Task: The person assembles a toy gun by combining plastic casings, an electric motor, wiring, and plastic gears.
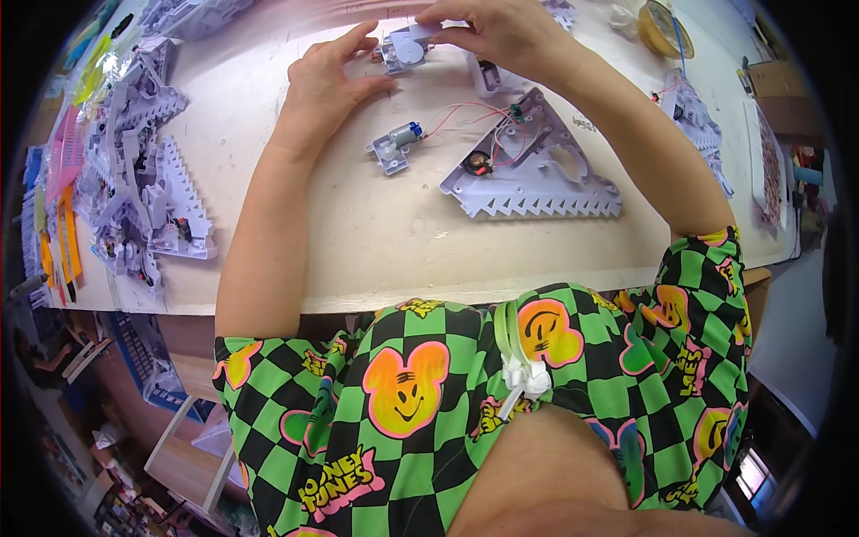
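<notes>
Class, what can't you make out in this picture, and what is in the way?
All in the head view:
- Underside of the small block: hidden by the block itself.
- Upper side of the right hand: cut off by the top edge.
- Part of the white case: behind the right forearm.
- Number of parts in the left heap: they overlap.

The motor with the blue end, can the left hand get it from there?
Probably yes: the left hand is close by, and only bare tabletop shows between it and the blue-ended motor.
</notes>
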Action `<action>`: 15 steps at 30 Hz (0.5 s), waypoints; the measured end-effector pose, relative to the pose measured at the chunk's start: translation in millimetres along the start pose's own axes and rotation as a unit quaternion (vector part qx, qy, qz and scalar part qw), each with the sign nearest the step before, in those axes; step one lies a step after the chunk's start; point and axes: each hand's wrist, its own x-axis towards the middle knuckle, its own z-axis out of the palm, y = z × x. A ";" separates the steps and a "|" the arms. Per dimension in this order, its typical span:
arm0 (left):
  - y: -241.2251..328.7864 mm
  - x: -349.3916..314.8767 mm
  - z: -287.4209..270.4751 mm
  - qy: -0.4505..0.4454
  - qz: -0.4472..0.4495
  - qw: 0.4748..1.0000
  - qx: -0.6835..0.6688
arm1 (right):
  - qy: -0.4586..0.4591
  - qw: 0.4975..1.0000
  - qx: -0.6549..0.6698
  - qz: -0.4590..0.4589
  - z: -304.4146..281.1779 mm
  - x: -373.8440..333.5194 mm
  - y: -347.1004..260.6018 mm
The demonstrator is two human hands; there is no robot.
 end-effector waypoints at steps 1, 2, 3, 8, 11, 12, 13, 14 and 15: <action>0.8 0.3 -1.2 -0.005 0.007 1.000 0.008 | -0.001 1.000 0.001 0.000 2.2 0.7 1.1; 0.9 0.0 -1.6 -0.011 0.013 1.000 0.016 | -0.001 1.000 -0.002 -0.009 4.4 1.2 2.3; 0.2 -0.8 -1.3 -0.011 0.012 1.000 0.017 | -0.001 1.000 -0.004 -0.017 6.0 1.4 2.6; 1.5 -3.0 1.6 -0.010 -0.007 1.000 0.008 | 0.002 0.998 -0.036 -0.056 2.8 3.7 -3.2; 11.2 -3.5 -2.2 -0.027 -0.030 0.998 0.046 | 0.034 0.998 -0.004 -0.061 -5.6 14.5 -6.4; 6.7 -1.8 0.0 -0.029 -0.027 0.998 0.045 | 0.051 0.997 0.050 -0.041 -8.2 19.6 -7.3; 1.8 0.1 1.2 -0.031 -0.027 0.998 0.041 | 0.053 0.997 0.047 -0.039 -11.4 25.7 -10.6; -1.2 2.5 2.6 -0.033 -0.027 0.998 0.037 | 0.033 0.993 0.109 0.029 -14.3 32.1 -15.4; -2.5 3.3 4.1 -0.034 -0.022 0.999 0.036 | 0.015 0.980 0.170 0.098 -16.1 36.1 -19.0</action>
